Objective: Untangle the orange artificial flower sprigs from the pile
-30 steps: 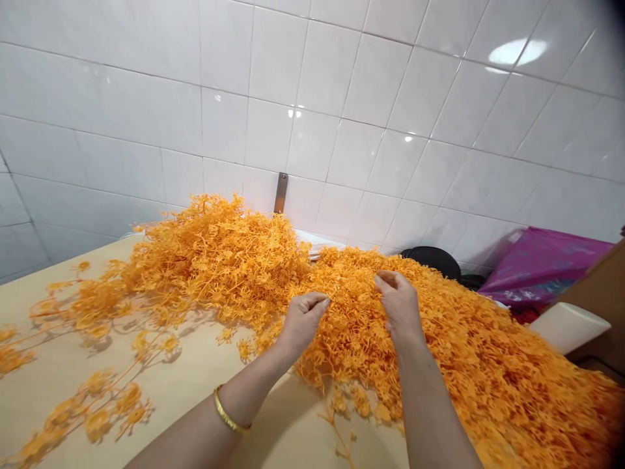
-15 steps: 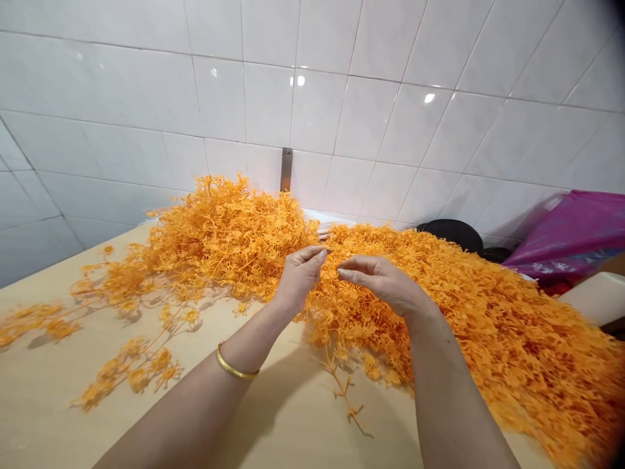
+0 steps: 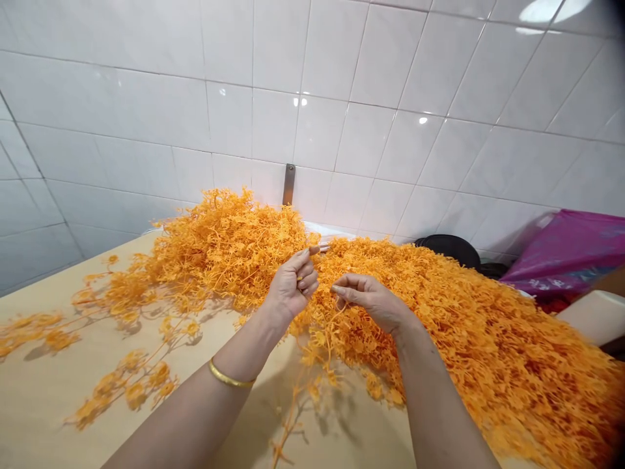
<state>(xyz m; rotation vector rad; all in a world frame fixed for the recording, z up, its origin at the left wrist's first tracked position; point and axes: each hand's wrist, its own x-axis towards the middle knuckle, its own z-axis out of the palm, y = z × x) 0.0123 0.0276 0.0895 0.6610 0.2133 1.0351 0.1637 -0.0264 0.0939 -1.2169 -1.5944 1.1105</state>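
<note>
The left hand [image 3: 293, 284], wearing a gold bangle [image 3: 231, 378], and the right hand [image 3: 368, 301] hover close together over a heap of orange flower sprays [image 3: 454, 326], fingers curled into pinches; whether they grip a thin stem is hard to tell. The heap covers the pale tabletop [image 3: 49, 404] toward the right, with loose sprigs at lower left. The table's far edge meets a white tiled wall [image 3: 146, 111]. A purple plastic bag [image 3: 566, 254] sits at right, its print unreadable.

The right hand [image 3: 371, 303] pinches a thin orange stem [image 3: 334, 326] rising from a heap of orange artificial flower sprays [image 3: 463, 345] on the pale table [image 3: 39, 404]; the left hand [image 3: 293, 284] curls just beside it, and loose sprays [image 3: 131, 378] lie further left.
</note>
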